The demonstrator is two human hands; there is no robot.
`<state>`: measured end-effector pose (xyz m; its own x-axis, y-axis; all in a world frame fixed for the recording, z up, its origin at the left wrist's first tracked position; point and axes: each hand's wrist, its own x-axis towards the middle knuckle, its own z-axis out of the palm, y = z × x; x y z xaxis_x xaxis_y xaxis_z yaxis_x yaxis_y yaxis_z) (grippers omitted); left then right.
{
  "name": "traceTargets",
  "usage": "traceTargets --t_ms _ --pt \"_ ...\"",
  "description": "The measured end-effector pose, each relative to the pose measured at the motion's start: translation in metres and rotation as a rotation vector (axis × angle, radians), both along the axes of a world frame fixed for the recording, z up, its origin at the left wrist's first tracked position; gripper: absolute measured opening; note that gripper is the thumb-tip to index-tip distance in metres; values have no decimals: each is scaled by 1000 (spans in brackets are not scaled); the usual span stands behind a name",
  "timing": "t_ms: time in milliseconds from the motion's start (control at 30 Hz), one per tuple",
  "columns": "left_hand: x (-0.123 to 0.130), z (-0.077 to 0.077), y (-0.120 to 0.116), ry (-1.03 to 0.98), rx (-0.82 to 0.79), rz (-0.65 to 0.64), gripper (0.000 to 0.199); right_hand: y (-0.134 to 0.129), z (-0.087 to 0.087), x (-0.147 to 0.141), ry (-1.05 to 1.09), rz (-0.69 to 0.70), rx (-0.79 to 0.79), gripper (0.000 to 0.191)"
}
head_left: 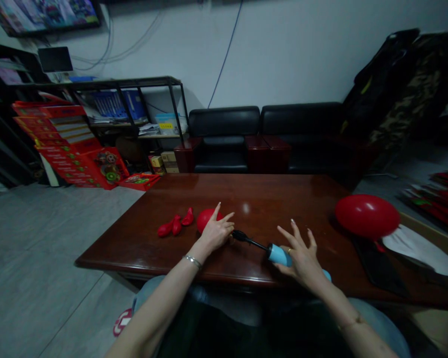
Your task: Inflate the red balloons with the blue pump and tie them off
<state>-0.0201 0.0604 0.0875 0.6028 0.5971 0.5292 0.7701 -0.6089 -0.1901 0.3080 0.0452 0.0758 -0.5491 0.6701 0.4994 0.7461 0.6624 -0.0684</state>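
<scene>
One table, one pump, five red balloons, two hands at work.
One brown table [246,189] carries the items counted: one large inflated balloon [366,216] at the right side, well apart from the left hand; one blue pump [279,254] with a black nozzle [242,235], under the right hand [302,261]; one smaller, rounded balloon [202,219], partly behind the left hand [215,232]; three small limp balloons [176,225] to its left. Right fingers stand spread, the thumb beside the pump; closure on it cannot be told. Left fingers point apart near the nozzle tip; any pinch is hidden.
</scene>
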Motion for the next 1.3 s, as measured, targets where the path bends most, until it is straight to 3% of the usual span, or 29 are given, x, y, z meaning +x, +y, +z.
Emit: traceTargets --t_ms 167,300,433,633,800,933,1067,1200,1300 --pt "16 -2 -4 -20 -10 -15 19 3 8 -36 5 14 23 20" --pt "7 -3 -3 -41 -27 9 19 5 6 -37 -1 23 18 24" --pt "-7 -7 0 -32 -68 32 16 5 0 -19 -16 6 7 27" --pt "-28 -10 3 -50 -87 110 10 5 -11 32 -52 -55 6 32" --pt "-29 -6 1 -40 -82 132 9 4 -12 53 -49 -87 19 30" --pt "-22 -8 2 -46 -62 117 17 4 -7 37 -34 -57 19 23" --pt "-7 -10 1 -25 -65 98 23 6 1 -1 -5 -12 37 19" --pt "12 -11 -2 -15 -62 52 22 7 5 -35 0 12 25 18" --pt "16 -11 -2 -16 -57 62 21 8 3 -44 -13 -1 21 19"
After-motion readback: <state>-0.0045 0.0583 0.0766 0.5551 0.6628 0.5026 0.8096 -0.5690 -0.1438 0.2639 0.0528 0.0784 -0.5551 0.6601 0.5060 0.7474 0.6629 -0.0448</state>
